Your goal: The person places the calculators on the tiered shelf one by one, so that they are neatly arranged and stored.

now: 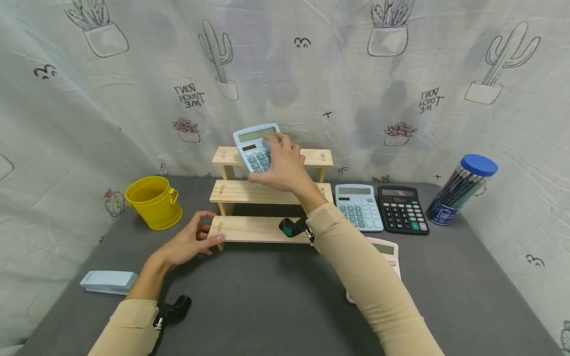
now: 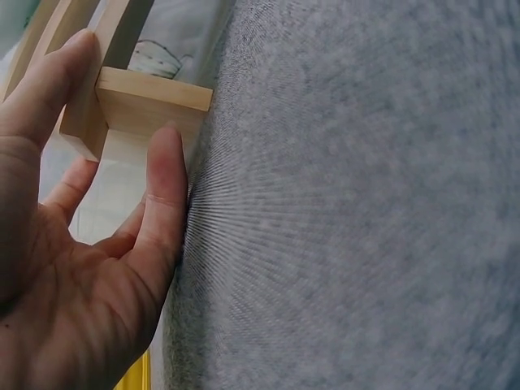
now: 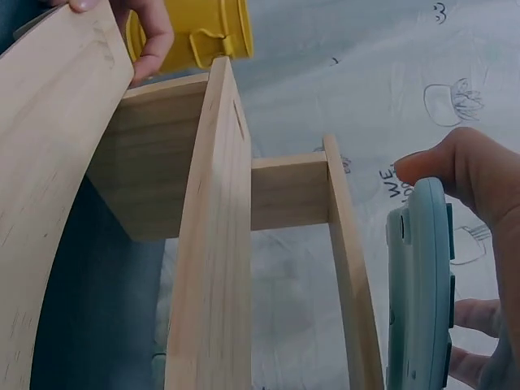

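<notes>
A light blue calculator (image 1: 258,148) is in my right hand (image 1: 285,165), tilted in front of and over the top board of a three-step wooden stand (image 1: 254,230). Thumb and fingers grip the calculator across its width; the right wrist view shows its thin side (image 3: 418,292) beside the stand's upper boards. My left hand (image 1: 189,240) grips the left end of the lowest board, thumb on its top and fingers round the end. In the left wrist view the left thumb (image 2: 69,69) presses the board, with the little finger spread near the stand's leg (image 2: 154,97).
Right of the stand lie a second blue calculator (image 1: 358,207) and a black calculator (image 1: 403,210); a pink calculator (image 1: 387,249) is partly behind my right sleeve. A blue-lidded pencil tub (image 1: 463,190) leans far right. At left are a yellow bucket (image 1: 153,202) and a light blue stapler (image 1: 109,282).
</notes>
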Tool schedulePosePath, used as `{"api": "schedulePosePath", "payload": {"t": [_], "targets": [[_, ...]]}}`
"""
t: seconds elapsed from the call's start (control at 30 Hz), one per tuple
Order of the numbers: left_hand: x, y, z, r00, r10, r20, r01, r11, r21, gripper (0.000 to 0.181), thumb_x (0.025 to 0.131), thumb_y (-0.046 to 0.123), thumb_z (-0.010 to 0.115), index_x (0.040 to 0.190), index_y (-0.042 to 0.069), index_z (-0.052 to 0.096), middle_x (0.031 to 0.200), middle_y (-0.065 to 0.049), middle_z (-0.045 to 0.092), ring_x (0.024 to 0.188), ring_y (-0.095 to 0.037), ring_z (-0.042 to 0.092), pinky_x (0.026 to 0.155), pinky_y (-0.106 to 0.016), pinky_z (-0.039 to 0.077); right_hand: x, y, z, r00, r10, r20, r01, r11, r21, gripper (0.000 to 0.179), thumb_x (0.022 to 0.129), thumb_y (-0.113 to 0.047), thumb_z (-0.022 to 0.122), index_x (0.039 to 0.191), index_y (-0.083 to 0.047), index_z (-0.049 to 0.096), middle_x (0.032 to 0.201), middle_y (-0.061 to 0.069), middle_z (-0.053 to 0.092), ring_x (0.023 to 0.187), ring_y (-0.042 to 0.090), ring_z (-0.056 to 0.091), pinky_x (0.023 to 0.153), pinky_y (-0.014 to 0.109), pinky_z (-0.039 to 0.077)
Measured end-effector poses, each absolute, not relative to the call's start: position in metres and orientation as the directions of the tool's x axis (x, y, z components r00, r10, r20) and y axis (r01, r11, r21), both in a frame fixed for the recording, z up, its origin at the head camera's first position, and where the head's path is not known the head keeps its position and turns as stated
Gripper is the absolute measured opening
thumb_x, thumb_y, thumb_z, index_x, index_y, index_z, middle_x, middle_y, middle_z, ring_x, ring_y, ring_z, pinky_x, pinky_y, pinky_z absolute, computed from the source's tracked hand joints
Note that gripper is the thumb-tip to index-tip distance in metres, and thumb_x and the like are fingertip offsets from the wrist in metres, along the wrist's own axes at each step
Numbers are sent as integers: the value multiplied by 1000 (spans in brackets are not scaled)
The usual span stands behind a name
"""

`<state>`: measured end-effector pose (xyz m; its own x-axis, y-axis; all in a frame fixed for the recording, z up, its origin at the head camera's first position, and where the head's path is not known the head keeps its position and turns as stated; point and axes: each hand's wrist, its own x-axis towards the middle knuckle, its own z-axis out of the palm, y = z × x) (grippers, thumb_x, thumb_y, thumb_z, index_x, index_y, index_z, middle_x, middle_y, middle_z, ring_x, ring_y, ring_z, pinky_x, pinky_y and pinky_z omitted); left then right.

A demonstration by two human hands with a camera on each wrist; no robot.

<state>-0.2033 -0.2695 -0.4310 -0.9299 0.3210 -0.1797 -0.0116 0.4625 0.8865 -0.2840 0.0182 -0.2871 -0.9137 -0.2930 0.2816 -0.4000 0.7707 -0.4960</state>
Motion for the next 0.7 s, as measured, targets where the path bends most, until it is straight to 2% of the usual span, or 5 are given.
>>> {"api": "schedulePosePath", "payload": {"t": [0.27,0.5,0.63,0.7], "targets": [[-203,-272,-429,-936,312,-162,1,463,886,79,99,37,71,154,17,18,141,-29,50,106,-31,66,81,-42,60,-288,-7,-285,-922,-273,276,-373,821,-433,87,78,-58,77,152,-25,45,163,6,27,129,37,40,101,53,36],[-204,-271,-431,-932,322,-168,-2,459,889,79,98,38,71,154,20,18,143,-28,48,108,-31,65,83,-42,59,-287,-22,-282,-957,-178,231,-262,873,-412,89,80,-69,72,153,-25,44,160,6,32,134,37,39,107,54,35],[-205,-269,-433,-934,314,-172,-12,452,892,78,98,38,71,154,21,19,143,-27,49,108,-31,65,83,-41,59,-289,-16,-278,-960,-235,150,-276,876,-397,94,83,-77,65,158,-26,39,165,8,26,142,42,33,113,56,32],[-205,-268,-434,-934,315,-171,-10,454,891,79,98,39,71,154,20,19,143,-28,49,108,-30,65,82,-41,59,-290,-9,-275,-947,-303,109,-320,859,-399,94,85,-74,65,160,-26,36,168,9,22,146,45,29,115,58,31]]}}
